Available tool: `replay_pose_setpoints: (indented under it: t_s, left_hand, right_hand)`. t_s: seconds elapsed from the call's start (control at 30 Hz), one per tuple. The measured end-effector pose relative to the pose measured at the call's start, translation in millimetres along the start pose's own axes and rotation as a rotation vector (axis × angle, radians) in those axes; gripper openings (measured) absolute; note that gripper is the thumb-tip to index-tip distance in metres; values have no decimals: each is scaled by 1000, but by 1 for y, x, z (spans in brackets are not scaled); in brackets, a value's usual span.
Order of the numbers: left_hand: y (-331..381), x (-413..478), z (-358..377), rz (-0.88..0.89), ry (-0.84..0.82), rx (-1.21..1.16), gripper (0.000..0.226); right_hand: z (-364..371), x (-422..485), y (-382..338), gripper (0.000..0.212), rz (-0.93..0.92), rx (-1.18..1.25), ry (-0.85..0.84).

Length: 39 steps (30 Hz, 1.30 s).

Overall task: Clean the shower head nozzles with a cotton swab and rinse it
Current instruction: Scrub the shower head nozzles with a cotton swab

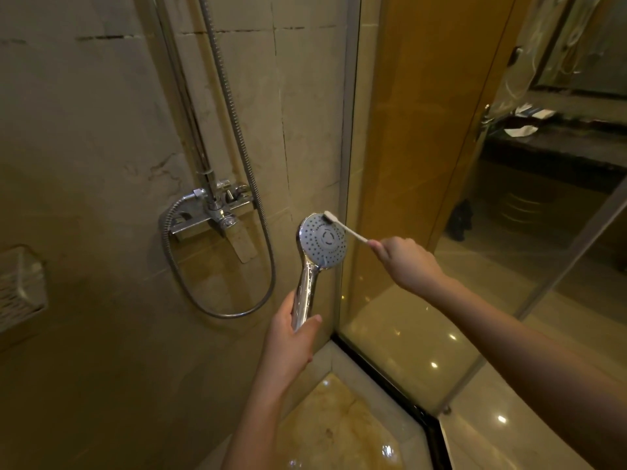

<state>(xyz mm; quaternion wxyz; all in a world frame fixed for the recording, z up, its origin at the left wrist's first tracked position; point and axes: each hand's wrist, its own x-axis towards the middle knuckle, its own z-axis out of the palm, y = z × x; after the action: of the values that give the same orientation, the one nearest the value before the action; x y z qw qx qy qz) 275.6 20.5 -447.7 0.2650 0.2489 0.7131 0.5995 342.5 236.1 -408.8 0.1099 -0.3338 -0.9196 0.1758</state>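
Left hand [291,337] grips shower head [322,240] handle; right hand [407,261] pinches cotton swab [344,226], tip on upper nozzles. Risk: thin stick bends or slips off rim under hard pressure.

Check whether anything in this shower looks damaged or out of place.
The wall's grout shows dark broken gaps near the top, and a crack-like line runs left of the tap. It could be marble veining. The shower head and swab look fine.

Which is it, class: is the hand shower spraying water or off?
Off: no water streams leave the nozzle face of the hand shower, against which the right hand holds a cotton swab.
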Motion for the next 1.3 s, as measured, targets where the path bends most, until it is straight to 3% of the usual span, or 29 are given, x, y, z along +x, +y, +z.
replay_pose_setpoints:
  t_s: [0.17,0.3,0.43,0.53,0.7,0.93,1.3]
  left_hand:
    - [-3,-2,-5,-32,5,-17,51]
    - [0,3,-3,-10,14,-43,47]
    - [0,3,-9,-39,23,-62,52]
    - [0,7,-10,-50,7,-73,53]
    - [6,2,-11,-13,15,-96,41]
    - [10,-4,-9,-17,-20,-198,17]
    - [7,-3,-11,-72,-25,-277,12]
  right_hand:
    - [13,-14,0,47,-95,-85,-109]
    - [-2,-5,5,48,-6,-44,-7]
    - [6,-10,-1,48,-109,-96,-57]
    - [-9,-1,1,51,-56,-62,-14]
    - [-2,-6,-4,44,-103,-43,-103]
    - [-1,5,-10,43,-109,-67,-39]
    - [-2,2,-6,47,-126,-103,-43]
